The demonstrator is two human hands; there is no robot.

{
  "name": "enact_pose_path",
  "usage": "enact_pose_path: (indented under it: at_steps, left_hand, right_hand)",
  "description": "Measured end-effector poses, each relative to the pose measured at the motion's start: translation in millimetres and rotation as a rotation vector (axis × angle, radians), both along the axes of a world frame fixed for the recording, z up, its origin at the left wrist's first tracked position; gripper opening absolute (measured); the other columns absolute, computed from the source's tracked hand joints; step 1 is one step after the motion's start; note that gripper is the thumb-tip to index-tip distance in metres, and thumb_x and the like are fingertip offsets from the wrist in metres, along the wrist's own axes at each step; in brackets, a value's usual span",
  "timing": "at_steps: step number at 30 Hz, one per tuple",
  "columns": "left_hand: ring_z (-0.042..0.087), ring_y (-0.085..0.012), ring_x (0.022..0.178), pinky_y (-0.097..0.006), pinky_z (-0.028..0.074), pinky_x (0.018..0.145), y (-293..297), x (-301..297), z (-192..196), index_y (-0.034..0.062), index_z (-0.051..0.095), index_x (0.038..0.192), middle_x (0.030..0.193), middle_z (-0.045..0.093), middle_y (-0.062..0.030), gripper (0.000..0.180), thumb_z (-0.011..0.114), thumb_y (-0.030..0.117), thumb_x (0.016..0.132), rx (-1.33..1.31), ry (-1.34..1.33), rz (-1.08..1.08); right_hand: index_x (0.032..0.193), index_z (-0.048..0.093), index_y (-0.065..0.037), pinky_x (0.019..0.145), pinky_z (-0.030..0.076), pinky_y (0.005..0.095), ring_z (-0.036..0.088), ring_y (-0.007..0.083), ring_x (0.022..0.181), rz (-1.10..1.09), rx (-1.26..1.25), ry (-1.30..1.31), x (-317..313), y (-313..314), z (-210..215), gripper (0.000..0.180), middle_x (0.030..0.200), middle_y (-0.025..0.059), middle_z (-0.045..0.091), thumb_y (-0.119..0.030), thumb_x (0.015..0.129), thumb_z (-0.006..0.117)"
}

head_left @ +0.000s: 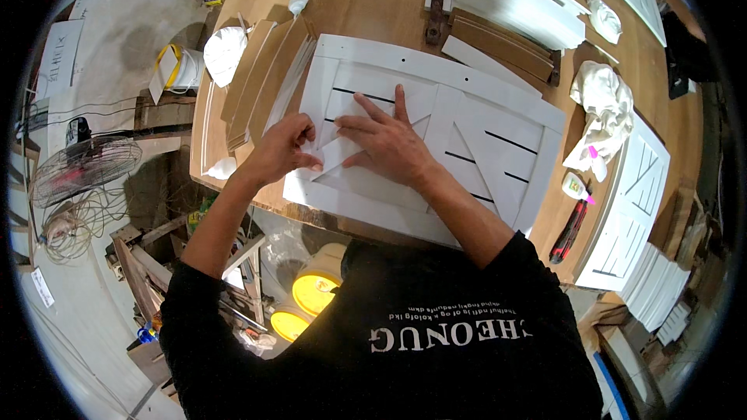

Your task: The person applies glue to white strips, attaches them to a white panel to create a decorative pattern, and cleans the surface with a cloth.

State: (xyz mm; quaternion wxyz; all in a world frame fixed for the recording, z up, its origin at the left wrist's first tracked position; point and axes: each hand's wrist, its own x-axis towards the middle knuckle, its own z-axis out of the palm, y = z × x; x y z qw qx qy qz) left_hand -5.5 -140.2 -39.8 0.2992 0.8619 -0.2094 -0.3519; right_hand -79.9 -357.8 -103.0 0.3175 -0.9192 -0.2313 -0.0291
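A white panel (393, 206) with raised frame strips, diagonal braces and dark slots lies on the wooden table in front of me. My right hand (387, 140) rests on its left half, fingers spread wide. At the panel's left edge is my left hand (286, 149), fingers curled and thumb held apart from them. A white diagonal strip (333, 154) runs from near my left thumb and under my right hand. No object shows clearly between my left fingers and thumb.
Brown-and-white boards (268, 78) stand left of the panel; more white boards (517, 12) are stacked behind. To the right lie a white cloth (603, 109), a glue bottle (574, 186), a red-and-black tool (569, 232) and another slotted panel (632, 206). Another person's arm (675, 0) reaches in far right.
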Motion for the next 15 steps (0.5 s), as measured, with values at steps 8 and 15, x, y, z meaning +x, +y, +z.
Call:
enact_pose_path:
  at_steps: [8, 15]
  left_hand:
    - [0.042, -0.0158, 0.068, -0.029, 0.039, 0.061, -0.9, -2.3, 0.1, 0.0060, 0.046, 0.084, 0.080, 0.043, -0.0039, 0.045, 0.083, 0.007, 0.058, -0.006, -0.008, 0.017]
    - [0.042, -0.0141, 0.069, -0.028, 0.040, 0.063, -3.6, -0.1, 4.5, 0.0075, 0.045, 0.087, 0.083, 0.043, -0.0021, 0.047, 0.083, 0.014, 0.060, 0.083, -0.003, -0.026]
  right_hand:
    - [0.111, 0.064, -0.016, 0.103, 0.000, 0.0733, 0.029, 0.0234, 0.135, 0.011, -0.004, 0.015, -1.0, 2.0, -1.9, 0.049, 0.127, -0.0071, 0.052, -0.047, 0.073, 0.065]
    - [0.111, 0.065, -0.017, 0.103, 0.001, 0.0737, 0.030, 0.0234, 0.135, 0.008, -0.020, 0.025, -0.1, 1.8, 0.2, 0.048, 0.127, -0.0074, 0.052, -0.047, 0.073, 0.063]
